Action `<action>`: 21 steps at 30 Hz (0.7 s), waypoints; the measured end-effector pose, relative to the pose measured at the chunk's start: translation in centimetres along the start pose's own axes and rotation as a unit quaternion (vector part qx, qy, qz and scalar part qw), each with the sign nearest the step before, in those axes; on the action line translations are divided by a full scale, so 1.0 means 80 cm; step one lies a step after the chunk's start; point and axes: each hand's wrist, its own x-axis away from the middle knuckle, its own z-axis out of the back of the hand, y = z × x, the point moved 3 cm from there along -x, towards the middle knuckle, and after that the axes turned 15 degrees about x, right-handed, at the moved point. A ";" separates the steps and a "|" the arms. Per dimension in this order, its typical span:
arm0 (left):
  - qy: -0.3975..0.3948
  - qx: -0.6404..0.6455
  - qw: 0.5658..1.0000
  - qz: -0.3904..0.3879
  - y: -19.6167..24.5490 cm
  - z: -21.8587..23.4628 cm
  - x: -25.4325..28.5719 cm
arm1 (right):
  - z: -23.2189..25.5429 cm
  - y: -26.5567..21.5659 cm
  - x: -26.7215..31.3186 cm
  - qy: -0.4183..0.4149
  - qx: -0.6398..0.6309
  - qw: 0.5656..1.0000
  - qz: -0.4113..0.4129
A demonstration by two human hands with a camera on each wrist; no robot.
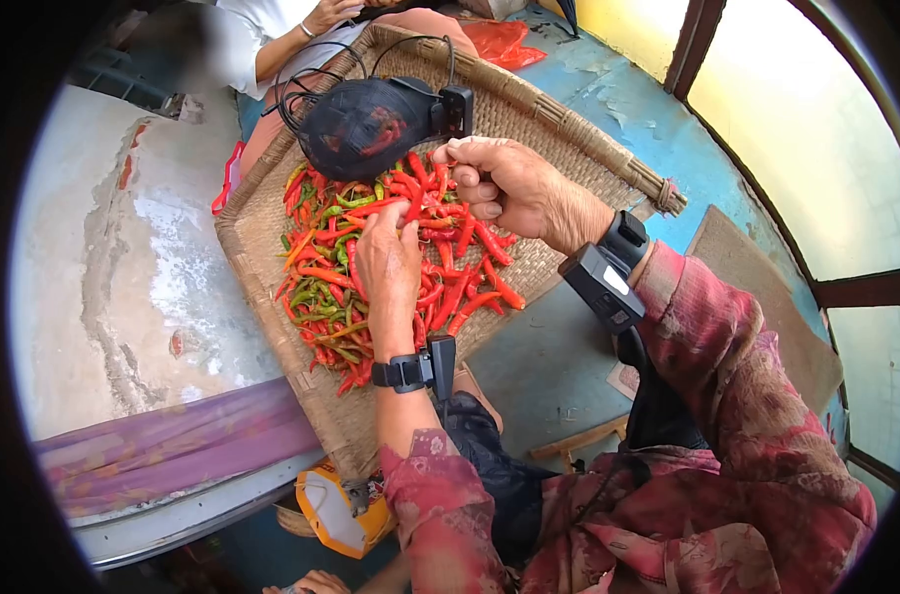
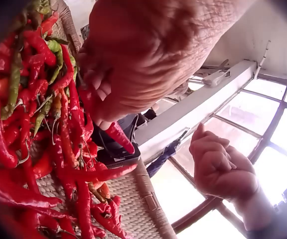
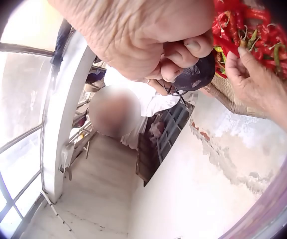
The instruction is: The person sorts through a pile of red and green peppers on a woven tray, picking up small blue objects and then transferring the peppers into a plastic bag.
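One red pepper (image 2: 119, 138) is pinched in the left hand (image 1: 389, 265), its middle hidden by fingers, above heaped peppers (image 1: 333, 277) on a woven tray (image 1: 521, 124). Nearby, the right hand (image 1: 519, 188) has curled fingers; anything between their tips is indiscernible.

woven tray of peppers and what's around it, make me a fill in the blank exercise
1. The woven tray bears peppers that are mostly ____ in colour.
2. The hand touching the peppers is the person's ____ one.
3. At the head view's lower left, the cloth is ____.
4. Both wrist straps are ____.

Missing words: red; left; purple; black
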 end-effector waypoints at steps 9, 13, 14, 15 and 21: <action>-0.188 -0.177 0.966 -0.010 -0.036 -0.051 0.034 | -0.008 0.005 -0.005 -0.012 -0.016 1.000 -0.001; -0.173 -0.147 0.972 -0.060 -0.043 -0.061 0.039 | -0.015 0.010 -0.007 -0.006 -0.014 1.000 -0.012; -0.175 -0.144 0.972 -0.062 -0.045 -0.063 0.039 | -0.016 0.013 -0.009 -0.002 -0.013 1.000 -0.012; -0.173 -0.131 0.973 -0.083 -0.046 -0.066 0.039 | -0.018 0.017 -0.011 -0.005 -0.014 1.000 -0.012; -0.114 -0.014 0.991 -0.068 -0.033 -0.048 0.027 | -0.022 0.024 -0.016 -0.008 -0.024 1.000 -0.009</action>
